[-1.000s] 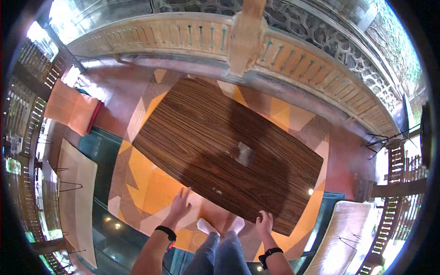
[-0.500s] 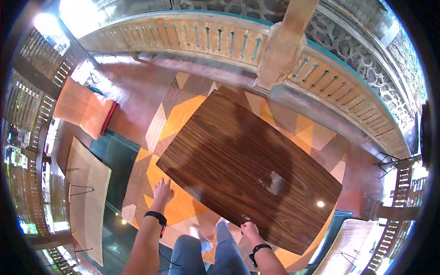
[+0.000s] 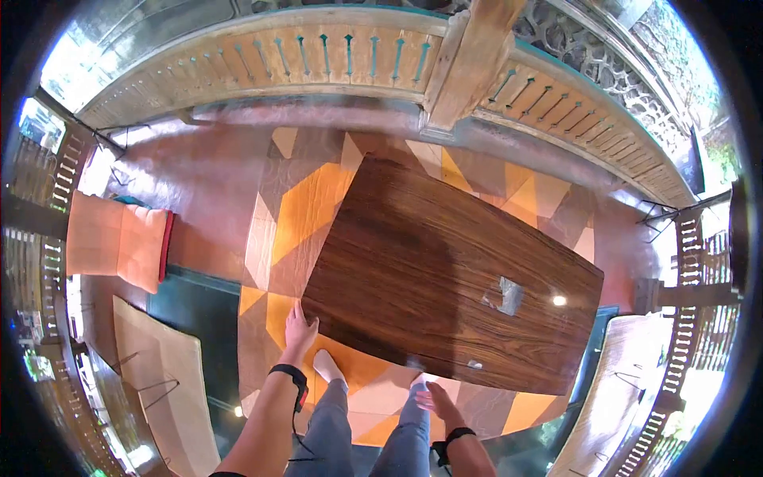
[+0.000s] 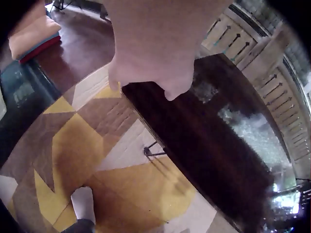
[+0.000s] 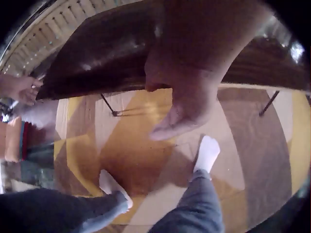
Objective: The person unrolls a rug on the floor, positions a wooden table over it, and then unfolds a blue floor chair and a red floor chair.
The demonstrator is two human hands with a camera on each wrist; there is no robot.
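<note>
Dark wood-grain table (image 3: 397,262) lies ahead of both hands, long axis running left to right and angled across the person's front; left hand (image 3: 300,332) is nearer, fingers and thumb spread about its near left corner, contact pressure impossible to tell, while right hand (image 3: 435,401), loosely spread, sits just off the near long edge. Table stands on a geometric-patterned rug (image 3: 306,211), right end near the rug's right edge. Beyond, a wooden balustrade (image 3: 262,67); at left, an orange cushion (image 3: 115,238).
</note>
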